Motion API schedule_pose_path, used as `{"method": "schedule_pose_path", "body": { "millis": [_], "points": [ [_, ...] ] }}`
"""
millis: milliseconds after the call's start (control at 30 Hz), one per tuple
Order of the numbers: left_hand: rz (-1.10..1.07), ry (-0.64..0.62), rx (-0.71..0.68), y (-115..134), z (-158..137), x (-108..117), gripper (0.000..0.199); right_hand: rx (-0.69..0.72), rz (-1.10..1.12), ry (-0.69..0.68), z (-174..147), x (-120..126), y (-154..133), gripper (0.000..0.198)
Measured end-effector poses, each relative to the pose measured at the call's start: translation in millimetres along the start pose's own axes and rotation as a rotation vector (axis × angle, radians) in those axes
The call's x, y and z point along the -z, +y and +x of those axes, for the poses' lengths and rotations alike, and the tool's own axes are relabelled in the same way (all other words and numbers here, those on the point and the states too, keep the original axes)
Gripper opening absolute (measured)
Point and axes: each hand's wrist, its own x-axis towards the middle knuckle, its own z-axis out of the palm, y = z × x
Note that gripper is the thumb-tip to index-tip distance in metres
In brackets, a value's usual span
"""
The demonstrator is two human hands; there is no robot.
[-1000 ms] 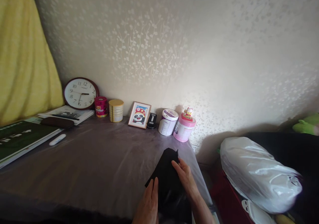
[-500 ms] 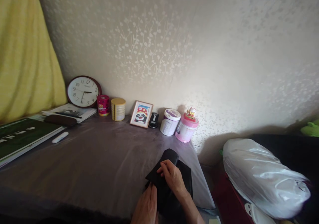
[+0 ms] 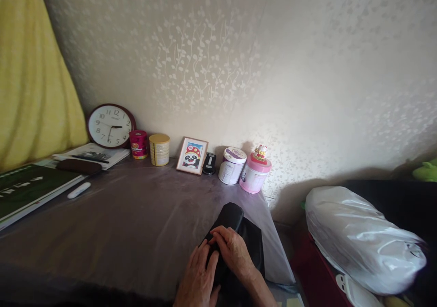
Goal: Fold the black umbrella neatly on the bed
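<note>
A black, smooth, folded cloth-like bundle (image 3: 231, 214) lies near the right front of the table, with a rounded, rolled-looking part on top and a flat layer under it at the right. What exactly it is cannot be made out. My left hand (image 3: 200, 270) rests along its left edge, fingers bent over the black material. From the right, my right hand (image 3: 235, 253) presses onto its top with curled fingers, the fingertips close to those of my left hand. The near part of the bundle is hidden under both hands and wrists.
Along the wall stand a clock (image 3: 109, 126), a pink can (image 3: 138, 145), a yellow-lidded can (image 3: 159, 150), a framed panda picture (image 3: 192, 156), a black stapler-like object (image 3: 209, 164) and two tubs (image 3: 232, 167). Books (image 3: 34, 186) lie left. A white plastic bag (image 3: 362, 239) sits beyond the table's right edge.
My left hand has moved slightly up, its fingers changing from flat and together to bent over the bundle. My right hand's fingers have shifted left, closer to it. The view has moved slightly.
</note>
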Motion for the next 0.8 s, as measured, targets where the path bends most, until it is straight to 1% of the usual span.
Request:
{"method": "schedule_pose_path", "body": {
  "millis": [133, 233, 300, 400, 467, 633, 733, 800],
  "points": [
    [-0.061, -0.045, 0.121, 5.7, -7.4, -9.5, 0.070, 0.108, 0.008, -0.058, -7.3, 5.2, -0.6, 0.029],
    [-0.049, -0.056, 0.183, 12.6, -8.2, -13.8, 0.063, 0.182, -0.014, -0.058, -9.3, 10.8, 2.6, 0.029],
    [-0.042, -0.055, 0.193, 13.1, -9.0, -16.8, 0.060, 0.254, -0.069, -0.065, -7.8, 12.7, 7.1, 0.028],
    [-0.068, -0.072, 0.145, 9.0, -11.1, -20.6, 0.064, 0.321, -0.148, -0.068, -0.4, 11.0, 17.1, 0.027],
    [-0.081, -0.080, 0.133, 7.3, -12.3, -22.5, 0.068, 0.321, -0.184, -0.058, 7.8, 8.9, 25.1, 0.028],
    [-0.089, -0.050, 0.216, 14.3, -11.9, -23.6, 0.079, 0.295, -0.255, -0.049, 34.2, 10.2, 43.8, 0.035],
    [-0.106, -0.066, 0.230, 18.4, -10.5, -21.7, 0.088, 0.246, -0.286, -0.025, 49.7, 13.6, 53.5, 0.036],
    [-0.109, -0.086, 0.233, 19.3, -9.8, -20.1, 0.088, 0.205, -0.297, -0.003, 59.0, 14.8, 59.5, 0.036]
  ]
}}
